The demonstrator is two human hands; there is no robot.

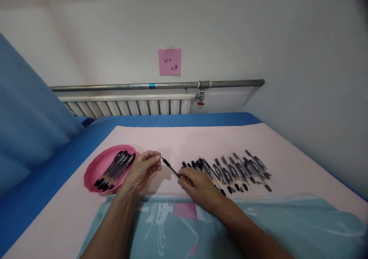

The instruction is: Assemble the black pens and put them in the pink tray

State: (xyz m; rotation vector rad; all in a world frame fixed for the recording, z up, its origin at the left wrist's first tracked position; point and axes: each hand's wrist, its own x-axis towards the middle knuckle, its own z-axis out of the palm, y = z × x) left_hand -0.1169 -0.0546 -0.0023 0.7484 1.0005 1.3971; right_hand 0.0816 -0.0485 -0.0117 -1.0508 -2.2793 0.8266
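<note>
A black pen (170,167) is up off the pink sheet (287,144), between the two hands. The right hand (198,184) is closed on its near end and grips it with thumb and fingers. The left hand (142,170) is curled, with thumb and finger pressed together right at the pen's far tip. I cannot tell if it pinches the pen or some small part of it.

On the left sits a pink dish (92,170), just beside the left hand. A small bunch of black pens (115,170) lies in it, all side by side and pointing the same way. Nothing else is in the dish.

On the right, a long row of pens (235,170) lies on the pink sheet, close together and partly on top of each other. The row starts at the right hand and runs away from it. There are far more pens in the row than in the dish, so I think only a small part of the work is done and most is left.

The pink sheet lies on a worktop with a blue cover (57,163). A light blue cloth (287,220) with white drawings lies under the arms. Behind are a white radiator (126,107), a grey pipe (115,86) and a pink note (169,61) on the wall.
</note>
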